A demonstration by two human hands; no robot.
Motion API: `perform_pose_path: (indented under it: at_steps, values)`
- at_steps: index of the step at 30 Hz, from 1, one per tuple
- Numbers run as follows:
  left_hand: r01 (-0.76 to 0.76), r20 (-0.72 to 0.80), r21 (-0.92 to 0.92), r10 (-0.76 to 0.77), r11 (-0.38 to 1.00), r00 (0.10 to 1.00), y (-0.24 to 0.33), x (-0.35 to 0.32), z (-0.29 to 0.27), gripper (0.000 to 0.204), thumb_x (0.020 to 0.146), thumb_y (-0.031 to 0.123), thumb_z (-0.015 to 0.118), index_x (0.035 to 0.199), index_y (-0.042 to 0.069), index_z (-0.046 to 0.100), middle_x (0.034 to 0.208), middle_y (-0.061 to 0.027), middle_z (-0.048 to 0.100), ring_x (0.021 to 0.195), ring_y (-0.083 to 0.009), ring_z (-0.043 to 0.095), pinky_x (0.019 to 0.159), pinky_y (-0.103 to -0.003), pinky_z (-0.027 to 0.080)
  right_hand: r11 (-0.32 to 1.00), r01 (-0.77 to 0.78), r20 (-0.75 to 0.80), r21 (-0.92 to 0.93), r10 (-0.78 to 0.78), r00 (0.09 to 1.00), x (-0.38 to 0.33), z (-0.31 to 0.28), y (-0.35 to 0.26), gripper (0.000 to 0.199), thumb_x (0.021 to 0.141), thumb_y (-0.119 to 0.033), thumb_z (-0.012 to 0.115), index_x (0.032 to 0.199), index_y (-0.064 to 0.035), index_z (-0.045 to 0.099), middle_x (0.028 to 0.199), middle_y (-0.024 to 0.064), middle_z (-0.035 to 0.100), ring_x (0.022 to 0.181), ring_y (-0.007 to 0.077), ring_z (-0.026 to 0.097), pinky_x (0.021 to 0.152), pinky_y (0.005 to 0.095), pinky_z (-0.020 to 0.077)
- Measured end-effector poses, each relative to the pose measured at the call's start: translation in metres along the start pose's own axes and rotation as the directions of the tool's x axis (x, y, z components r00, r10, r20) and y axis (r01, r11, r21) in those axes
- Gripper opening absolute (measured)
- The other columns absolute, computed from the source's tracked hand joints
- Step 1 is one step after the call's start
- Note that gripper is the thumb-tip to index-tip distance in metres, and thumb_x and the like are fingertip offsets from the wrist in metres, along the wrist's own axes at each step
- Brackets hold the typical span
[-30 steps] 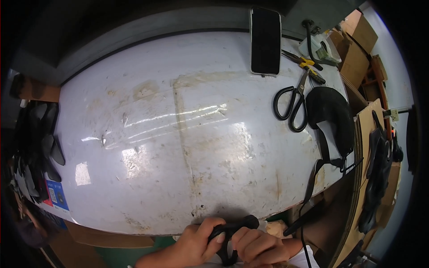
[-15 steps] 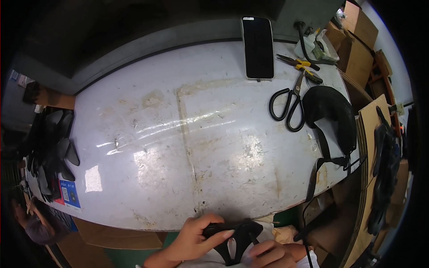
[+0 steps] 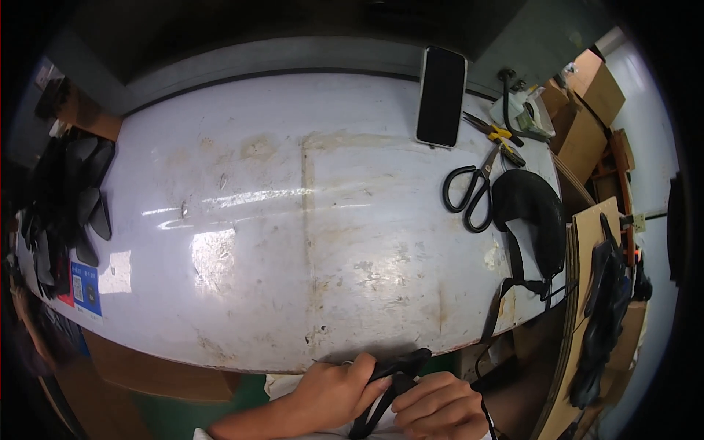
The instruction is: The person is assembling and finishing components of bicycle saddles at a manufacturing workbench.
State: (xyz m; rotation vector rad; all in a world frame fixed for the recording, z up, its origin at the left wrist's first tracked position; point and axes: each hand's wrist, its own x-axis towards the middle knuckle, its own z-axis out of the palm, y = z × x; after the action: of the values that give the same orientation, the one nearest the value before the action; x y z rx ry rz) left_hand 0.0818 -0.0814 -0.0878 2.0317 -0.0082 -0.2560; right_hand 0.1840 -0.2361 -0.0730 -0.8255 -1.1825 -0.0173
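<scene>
At the table's front edge, both hands grip a black, soft-looking piece with a strap [image 3: 405,361]; its exact kind does not show. My left hand [image 3: 330,394] is closed on its left part, thumb on top. My right hand [image 3: 442,408] has its fingers curled round the strap part beside it. A narrow black band runs down between the hands, partly hidden by them. On the right of the table lies a black curved padded piece [image 3: 539,213] with straps. Black-handled scissors [image 3: 478,192] lie beside it, with yellow-and-black pliers [image 3: 495,133] farther back.
A phone [image 3: 441,97] with a dark screen lies at the back of the white table [image 3: 249,293]. Black flat pieces [image 3: 81,191] are heaped at the left edge, by a blue printed card [image 3: 86,290]. More black pieces [image 3: 603,315] hang over a board at the right.
My right hand has come up and closer to my left, now closed over the strap. The black piece is turned, its opening narrower. The whole view has shifted a little.
</scene>
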Motion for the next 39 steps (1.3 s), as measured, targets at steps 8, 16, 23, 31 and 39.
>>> perform_pose_path:
  at_steps: [8,16,23,31,39]
  values:
    - [-0.101,-0.146,-0.03,0.096,0.994,0.985,-0.005,0.001,0.001,0.035,0.095,0.027,0.07,0.082,0.004,0.048,0.052,-0.0133,0.059,0.042,-0.0325,0.06,0.04,-0.041,0.047,0.963,-0.234,-0.201,-0.135,0.205,0.958,0.016,0.031,-0.003,0.019,0.09,-0.009,0.071,0.091,-0.0008,0.054,0.074,0.012,0.063,0.055,0.0241,0.064,0.054,0.0396,0.0573]
    - [-0.258,-0.261,-0.345,0.171,0.903,0.95,-0.017,-0.002,0.001,0.027,0.092,0.027,0.075,0.082,0.004,0.064,0.052,-0.0104,0.055,0.042,-0.0301,0.057,0.04,-0.04,0.044,0.947,-0.319,0.132,-0.038,0.321,0.938,0.037,-0.006,-0.007,0.018,0.085,-0.003,0.074,0.084,-0.0004,0.057,0.071,0.0132,0.062,0.06,0.0256,0.064,0.058,0.0401,0.0566]
    - [-0.243,-0.095,-0.214,0.227,0.946,0.969,-0.02,0.0,-0.005,0.035,0.087,0.035,0.081,0.071,0.011,0.062,0.049,-0.0054,0.051,0.041,-0.0239,0.056,0.04,-0.035,0.044,0.997,-0.072,0.022,0.013,0.072,0.997,0.007,0.005,-0.017,0.028,0.097,-0.019,0.072,0.091,-0.0031,0.049,0.069,0.0091,0.059,0.056,0.0205,0.062,0.052,0.0375,0.0558]
    - [-0.221,-0.105,-0.305,0.197,0.927,0.975,-0.018,0.0,-0.007,0.032,0.083,0.029,0.086,0.071,0.01,0.063,0.049,-0.0026,0.053,0.041,-0.0201,0.057,0.04,-0.031,0.045,0.915,-0.345,0.044,-0.209,0.361,0.932,0.03,0.009,-0.029,0.022,0.094,-0.009,0.071,0.089,-0.0022,0.051,0.07,0.0118,0.062,0.056,0.0228,0.062,0.054,0.04,0.0555]
    - [-0.302,-0.113,-0.213,0.284,0.929,0.952,-0.024,0.003,-0.004,0.036,0.08,0.027,0.088,0.066,0.01,0.059,0.048,-0.0021,0.051,0.041,-0.019,0.056,0.039,-0.03,0.043,0.982,-0.128,0.078,0.139,0.118,0.99,0.006,0.005,-0.016,0.025,0.096,-0.012,0.071,0.086,-0.0038,0.05,0.071,0.0112,0.063,0.053,0.0223,0.062,0.053,0.0376,0.0559]
